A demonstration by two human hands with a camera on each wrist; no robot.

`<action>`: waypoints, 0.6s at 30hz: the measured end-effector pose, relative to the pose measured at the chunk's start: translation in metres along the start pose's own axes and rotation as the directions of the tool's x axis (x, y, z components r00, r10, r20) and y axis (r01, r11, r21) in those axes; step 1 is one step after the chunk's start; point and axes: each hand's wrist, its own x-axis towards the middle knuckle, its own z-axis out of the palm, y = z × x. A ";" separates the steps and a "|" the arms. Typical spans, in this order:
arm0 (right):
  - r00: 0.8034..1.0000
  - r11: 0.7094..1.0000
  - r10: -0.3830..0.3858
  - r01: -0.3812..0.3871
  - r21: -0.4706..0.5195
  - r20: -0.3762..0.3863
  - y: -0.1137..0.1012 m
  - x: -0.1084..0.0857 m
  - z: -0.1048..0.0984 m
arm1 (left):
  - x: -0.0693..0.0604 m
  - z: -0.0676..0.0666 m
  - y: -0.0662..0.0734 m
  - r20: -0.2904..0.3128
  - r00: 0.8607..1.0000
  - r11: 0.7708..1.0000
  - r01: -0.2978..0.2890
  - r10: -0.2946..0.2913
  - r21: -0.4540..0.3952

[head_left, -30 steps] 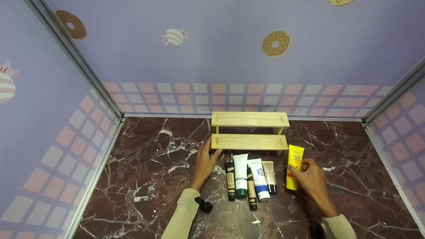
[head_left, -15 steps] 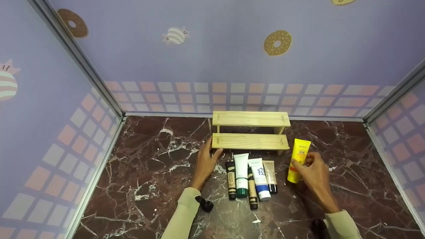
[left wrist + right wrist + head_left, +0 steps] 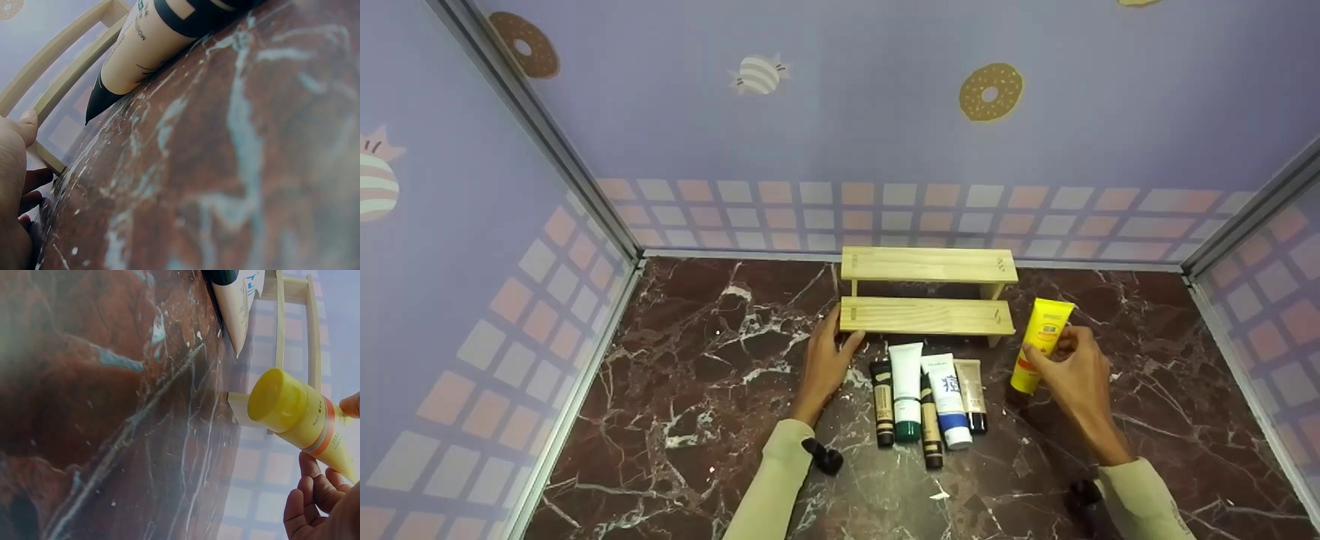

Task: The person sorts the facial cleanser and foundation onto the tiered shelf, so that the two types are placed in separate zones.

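Note:
A yellow squeeze tube (image 3: 1041, 343) is pinched between the thumb and fingers of my right hand (image 3: 1076, 371), to the right of a two-tier wooden rack (image 3: 926, 316). The tube tilts, and its yellow cap (image 3: 273, 400) hangs clear of the tabletop in the right wrist view. My left hand (image 3: 826, 367) grips the left end of the rack's lower step, thumb at the front edge and fingers by the leg. In front of the rack lie a black-and-beige tube (image 3: 883, 405), a white tube with green cap (image 3: 907, 390), and a white tube with blue band (image 3: 947, 401).
Another slim black-and-beige tube (image 3: 931, 431) and a beige tube with black cap (image 3: 971, 396) lie in the same row. The dark marbled tabletop (image 3: 697, 450) meets a purple patterned wall (image 3: 870, 135) just behind the rack. Side walls stand left and right.
My right hand has lifted the yellow tube and moved it farther back and slightly to the right. My left hand keeps its hold on the rack, and the tubes in the row stay put.

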 end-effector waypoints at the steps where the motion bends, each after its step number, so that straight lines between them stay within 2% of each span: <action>1: 1.000 1.000 -0.004 0.004 0.004 -0.005 -0.001 0.001 0.000 | 0.000 0.000 0.000 -0.005 1.000 1.000 -0.003 0.003 -0.001; 9: 1.000 1.000 -0.016 0.016 0.001 -0.022 -0.008 0.006 -0.001 | 0.000 0.002 0.000 -0.013 1.000 1.000 -0.015 0.015 0.007; 18: 0.997 0.997 -0.066 0.067 0.032 -0.048 -0.015 0.011 0.002 | 0.000 0.002 -0.001 -0.004 1.000 1.000 -0.005 0.005 0.023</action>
